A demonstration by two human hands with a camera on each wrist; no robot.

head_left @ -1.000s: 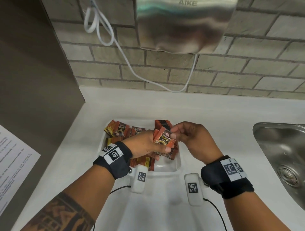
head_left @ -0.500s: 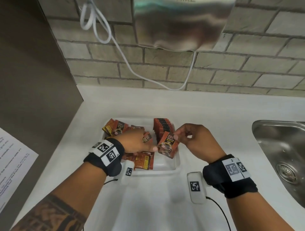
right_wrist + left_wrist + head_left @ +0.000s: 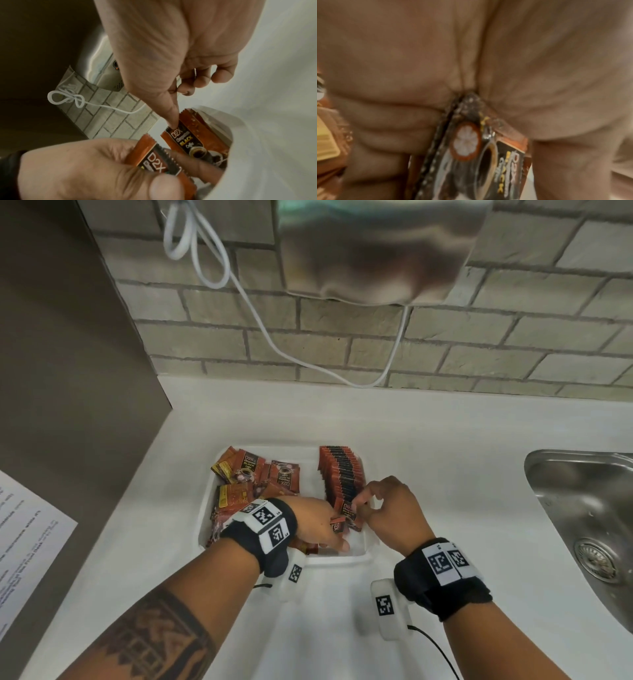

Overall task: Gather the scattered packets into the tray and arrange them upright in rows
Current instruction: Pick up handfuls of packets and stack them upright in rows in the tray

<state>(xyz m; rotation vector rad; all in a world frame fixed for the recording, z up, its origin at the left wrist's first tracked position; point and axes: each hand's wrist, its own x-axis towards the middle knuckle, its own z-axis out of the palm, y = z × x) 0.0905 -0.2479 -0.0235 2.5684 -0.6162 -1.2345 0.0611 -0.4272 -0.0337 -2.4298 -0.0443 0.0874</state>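
The upright row of packets (image 3: 340,474) stands along the right side of the white tray (image 3: 342,560), edges up and leaning a little toward the wall, and its nearest packet (image 3: 349,510) is the one being seated just now. The right hand (image 3: 394,508) has a fingertip (image 3: 173,121) pressed on that packet's top edge, the other fingers loosely curled and holding nothing that I can see. The left hand (image 3: 315,525) pinches a further packet (image 3: 150,161) between thumb and fingers, held just in front of the row; the left wrist view, blurred as it is, shows packets clamped in the fold of the palm, perhaps more than one. The loose packets (image 3: 253,477) lie flat and overlapping in the tray's left half, some face up, some face down. To do this step well, I would say the right finger should keep the end packet propped against the row until the next one is slid in behind it, since thin sachets like these probably tip forward as soon as they are let go. Feeding them one at a time, printed face the same way, would keep the row tight. Beyond the tray are bare white counter (image 3: 445,446), the steel sink (image 3: 582,508) to the right, and a hand dryer (image 3: 376,251) with its white cord (image 3: 253,313) on the brick wall.
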